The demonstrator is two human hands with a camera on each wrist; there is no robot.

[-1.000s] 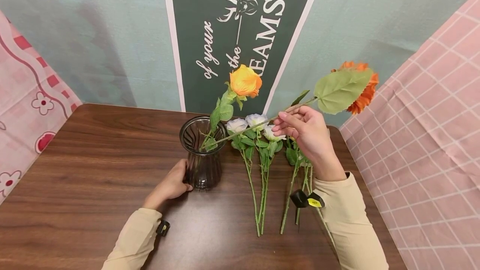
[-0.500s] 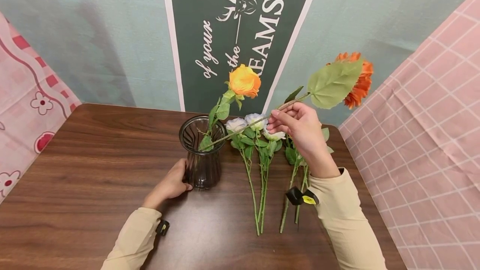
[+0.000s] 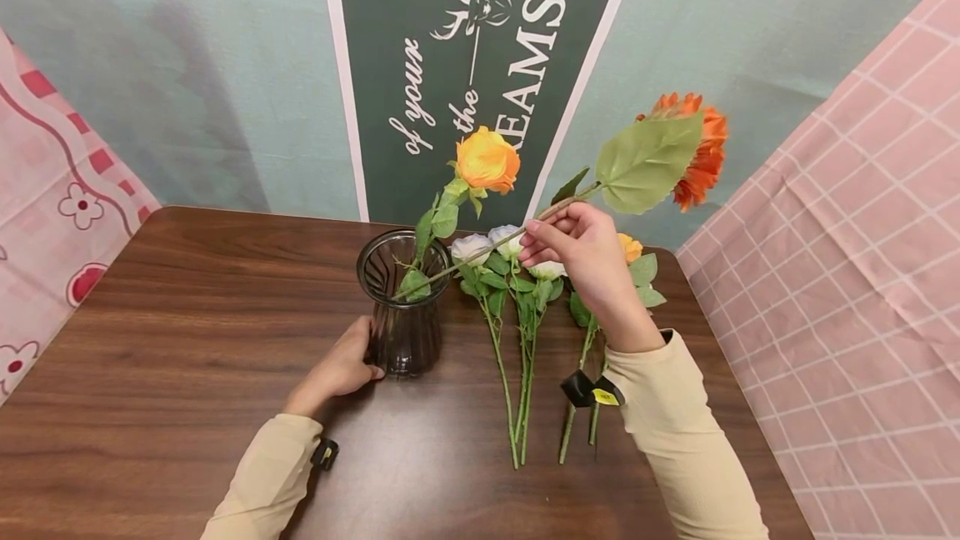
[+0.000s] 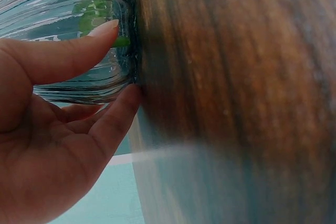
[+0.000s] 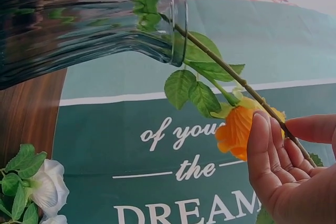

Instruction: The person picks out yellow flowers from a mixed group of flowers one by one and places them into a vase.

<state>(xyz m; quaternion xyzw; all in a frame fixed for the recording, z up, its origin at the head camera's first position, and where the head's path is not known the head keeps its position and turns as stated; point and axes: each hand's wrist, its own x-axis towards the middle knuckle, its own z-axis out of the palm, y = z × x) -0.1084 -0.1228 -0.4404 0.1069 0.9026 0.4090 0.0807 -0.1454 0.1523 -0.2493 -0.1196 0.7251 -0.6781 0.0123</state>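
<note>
Your right hand (image 3: pixel 588 261) pinches the orange flower (image 3: pixel 708 158) by its stem (image 5: pixel 227 68) — left hand (image 3: pixel 341 363) gripping the ribbed vase (image 3: pixel 408 340) (low down).

We note a brown table (image 3: pixel 195 332); behind, a dark green banner (image 3: pixel 491 65), white lettering; pink checked cloth (image 3: pixel 847 273) right, flower-printed cloth (image 3: pixel 45 173) left.

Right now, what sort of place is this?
Probably a little corner set up for arranging flowers: a printed cloth hangs behind a brown table, where a glass vase stands with an orange flower slanting into it, stem first.
</note>
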